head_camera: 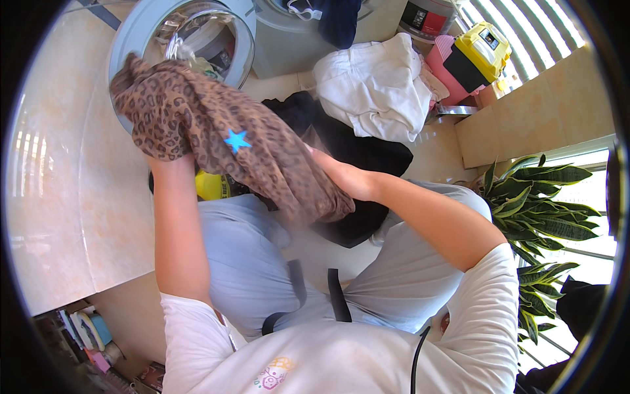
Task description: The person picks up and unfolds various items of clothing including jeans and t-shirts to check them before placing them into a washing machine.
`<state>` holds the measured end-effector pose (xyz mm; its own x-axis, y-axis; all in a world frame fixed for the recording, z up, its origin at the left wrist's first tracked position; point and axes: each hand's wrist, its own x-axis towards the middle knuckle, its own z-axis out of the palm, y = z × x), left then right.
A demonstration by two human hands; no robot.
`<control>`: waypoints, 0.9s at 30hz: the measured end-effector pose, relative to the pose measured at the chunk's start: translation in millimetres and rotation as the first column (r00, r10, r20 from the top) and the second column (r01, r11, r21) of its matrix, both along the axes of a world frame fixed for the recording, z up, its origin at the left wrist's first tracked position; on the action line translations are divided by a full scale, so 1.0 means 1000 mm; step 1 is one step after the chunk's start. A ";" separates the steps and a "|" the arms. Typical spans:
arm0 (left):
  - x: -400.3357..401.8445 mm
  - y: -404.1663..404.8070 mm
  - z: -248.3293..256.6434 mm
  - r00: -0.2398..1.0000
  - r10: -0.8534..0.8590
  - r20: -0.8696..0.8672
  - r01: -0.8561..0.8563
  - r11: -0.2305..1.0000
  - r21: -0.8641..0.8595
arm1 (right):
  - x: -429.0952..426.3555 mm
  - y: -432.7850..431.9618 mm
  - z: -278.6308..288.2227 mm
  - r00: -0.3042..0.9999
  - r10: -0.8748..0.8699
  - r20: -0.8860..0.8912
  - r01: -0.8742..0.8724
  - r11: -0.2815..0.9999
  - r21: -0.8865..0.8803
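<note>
A brown leopard-print garment point(216, 113) with a bright blue star point(237, 141) hangs stretched between my arms, partly blurred. My left forearm point(177, 212) runs up into its cloth, which hides the left hand. At the garment's right side, my right hand point(339, 170) grips the fabric; most of its fingers are hidden. Behind the garment is the open round glass door point(241, 49) of a front-loading washing machine. Black cloth point(364, 152) lies on the floor beneath my right hand. A yellow item point(211, 186) with dark print shows below the garment.
White cloth point(374, 83) is heaped beyond the black cloth. A yellow-and-black toolbox point(480, 51) rests on a pink container point(445, 69), near a labelled bucket point(425, 19). Dark cloth point(339, 22) hangs from a second machine. Snake plants point(541, 197) stand to the right.
</note>
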<state>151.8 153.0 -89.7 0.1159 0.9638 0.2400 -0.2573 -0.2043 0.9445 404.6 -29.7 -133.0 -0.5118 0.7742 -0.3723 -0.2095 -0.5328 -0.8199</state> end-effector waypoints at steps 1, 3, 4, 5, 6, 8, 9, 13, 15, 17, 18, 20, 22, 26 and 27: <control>-0.001 -0.009 0.007 0.987 0.046 0.156 -0.048 0.999 0.011 | 0.007 0.002 0.001 0.998 0.052 0.045 -0.052 0.999 -0.004; 0.006 -0.021 0.018 0.954 0.222 0.204 -0.248 0.962 0.114 | 0.020 0.000 0.001 0.971 0.156 0.179 -0.143 0.986 -0.083; 0.009 -0.026 0.021 0.924 0.364 0.115 -0.382 0.895 0.232 | 0.020 -0.002 -0.001 0.933 0.179 0.311 -0.179 0.983 -0.029; 0.013 -0.030 0.023 0.881 0.473 0.035 -0.443 0.795 0.415 | 0.020 -0.005 -0.003 0.880 0.189 0.436 -0.218 0.976 0.017; 0.012 -0.032 0.027 0.762 0.646 -0.054 -0.532 0.671 0.516 | 0.017 -0.010 -0.007 0.853 0.202 0.481 -0.302 0.943 0.139; 0.011 -0.033 0.030 0.736 0.677 -0.017 -0.556 0.618 0.556 | 0.008 -0.021 -0.014 0.821 0.131 0.556 -0.347 0.887 0.304; 0.009 -0.033 0.030 0.709 0.705 -0.006 -0.604 0.612 0.511 | 0.004 -0.025 -0.018 0.769 0.176 0.614 -0.412 0.872 0.266; 0.000 -0.033 0.032 0.519 0.855 -0.017 -0.673 0.420 0.609 | -0.003 -0.038 -0.022 0.622 0.250 0.742 -0.545 0.819 0.180; 0.005 -0.037 0.025 0.531 0.837 -0.134 -0.482 0.429 0.764 | -0.005 -0.040 -0.017 0.504 0.337 0.795 -0.641 0.763 0.083; 0.015 -0.045 0.015 0.543 0.713 -0.444 -0.118 0.588 0.800 | -0.004 -0.041 -0.009 0.524 0.273 0.807 -0.612 0.780 0.134; 0.023 -0.049 0.009 0.591 0.586 -0.554 0.016 0.678 0.734 | -0.004 -0.040 -0.005 0.544 0.233 0.806 -0.583 0.796 0.163; 0.039 -0.063 -0.004 0.620 0.239 -0.748 0.242 0.848 0.471 | -0.001 -0.032 0.002 0.671 0.066 0.739 -0.427 0.849 0.312; 0.055 -0.084 -0.014 0.587 -0.156 -0.794 0.424 0.895 0.138 | 0.006 -0.024 0.006 0.762 -0.198 0.617 -0.128 0.887 0.443; 0.080 -0.123 -0.030 0.440 -0.439 -0.783 0.629 0.773 -0.080 | 0.021 -0.012 0.006 0.690 -0.338 0.640 0.090 0.918 0.387; 0.084 -0.128 -0.033 0.328 -0.455 -0.828 0.622 0.764 -0.173 | 0.023 -0.012 0.004 0.723 -0.298 0.623 0.071 0.929 0.362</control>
<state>235.5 25.2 -122.7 0.8078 0.5738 -0.1346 0.4603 -0.4715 0.7522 427.9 -41.8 -128.5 -0.0592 0.9531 -0.2968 0.3741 -0.2544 -0.8918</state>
